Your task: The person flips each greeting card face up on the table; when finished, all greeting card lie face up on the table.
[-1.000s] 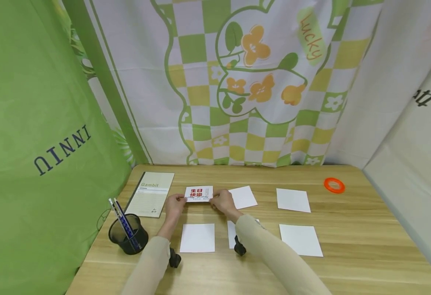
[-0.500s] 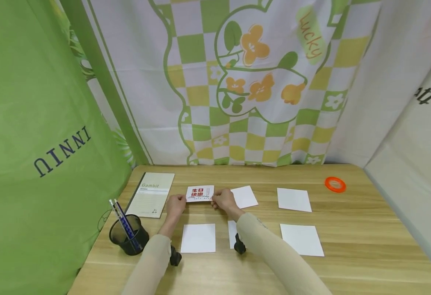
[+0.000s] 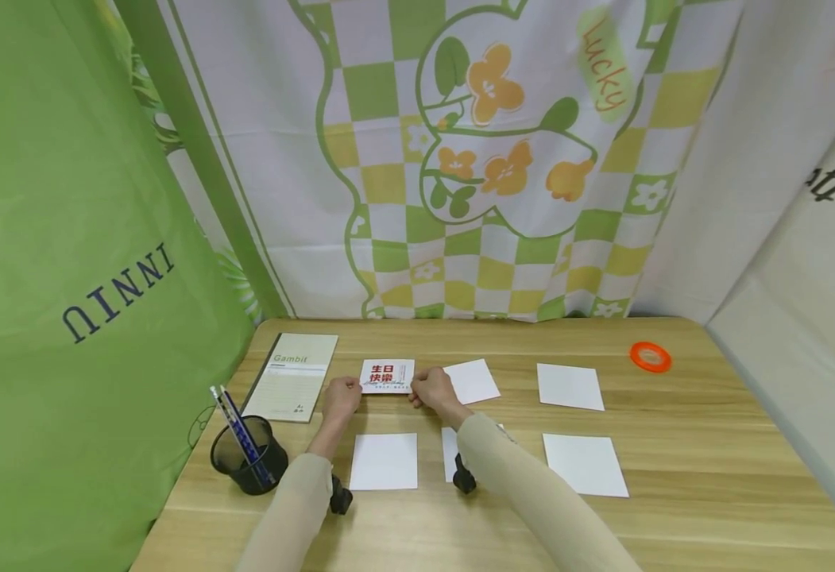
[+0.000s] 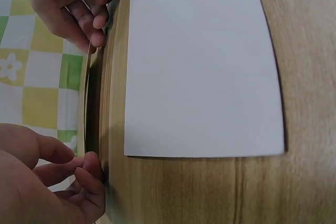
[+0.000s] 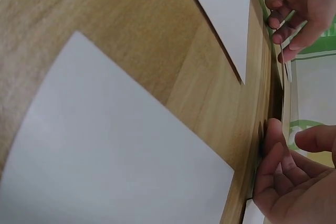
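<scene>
A white birthday card with red Chinese characters is held near the back of the table. My left hand pinches it at the near left corner. At the opposite corner, my right hand holds it between thumb and fingers. From both wrist views the card shows nearly edge-on as a thin line between the two hands. A blank white square lies just in front of the left hand. Another white square lies right beside the right hand, and my right sleeve partly hides a white square nearer me.
Two more white squares, one behind and one in front, lie to the right. An orange ring sits at the back right. On the left are a Gambit notebook and a black mesh pen cup holding pencils. Curtains enclose the table.
</scene>
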A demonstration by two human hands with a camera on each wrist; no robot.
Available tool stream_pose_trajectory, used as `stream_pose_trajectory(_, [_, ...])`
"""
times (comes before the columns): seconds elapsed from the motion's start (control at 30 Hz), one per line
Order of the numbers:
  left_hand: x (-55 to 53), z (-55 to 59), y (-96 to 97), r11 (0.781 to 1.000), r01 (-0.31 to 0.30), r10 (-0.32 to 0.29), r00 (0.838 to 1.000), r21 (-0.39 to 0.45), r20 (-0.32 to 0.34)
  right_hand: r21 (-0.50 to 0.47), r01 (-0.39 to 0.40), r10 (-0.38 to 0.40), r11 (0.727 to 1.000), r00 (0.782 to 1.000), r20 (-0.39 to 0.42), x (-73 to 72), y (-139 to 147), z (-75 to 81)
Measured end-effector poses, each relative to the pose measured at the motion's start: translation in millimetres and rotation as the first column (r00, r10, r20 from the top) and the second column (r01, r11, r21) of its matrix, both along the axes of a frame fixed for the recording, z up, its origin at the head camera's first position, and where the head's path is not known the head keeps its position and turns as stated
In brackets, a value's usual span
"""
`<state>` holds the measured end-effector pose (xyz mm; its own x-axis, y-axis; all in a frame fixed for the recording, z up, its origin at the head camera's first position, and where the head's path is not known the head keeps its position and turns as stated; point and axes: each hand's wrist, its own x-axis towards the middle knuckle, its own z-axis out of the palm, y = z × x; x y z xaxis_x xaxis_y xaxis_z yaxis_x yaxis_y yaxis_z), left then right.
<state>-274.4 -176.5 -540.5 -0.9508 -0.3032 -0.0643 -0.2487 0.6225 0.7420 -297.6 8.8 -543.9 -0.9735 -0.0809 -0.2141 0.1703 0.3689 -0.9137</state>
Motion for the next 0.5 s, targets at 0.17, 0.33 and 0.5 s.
stream_pose_trajectory(0.17, [0.3,1.4,1.2,0.998,0.007,-0.006,1.0,-0.061,0.009,0.024,-0.015,0.015,1.0,1.0,-0.004,0.7,0.0,-0.7])
stream_pose_trajectory(0.33, [0.6,3.7,2.4,0.996,0.019,-0.017,0.999,-0.082,0.028,0.113,-0.041,0.046,0.993,0.998,-0.046,4.1,-0.8,4.1])
stream_pose_trajectory(0.5, [2.2,6.1,3.5,0.994,0.03,-0.025,0.999,-0.102,0.048,0.188,-0.061,0.074,0.98,0.995,-0.06,9.2,-1.6,9.2])
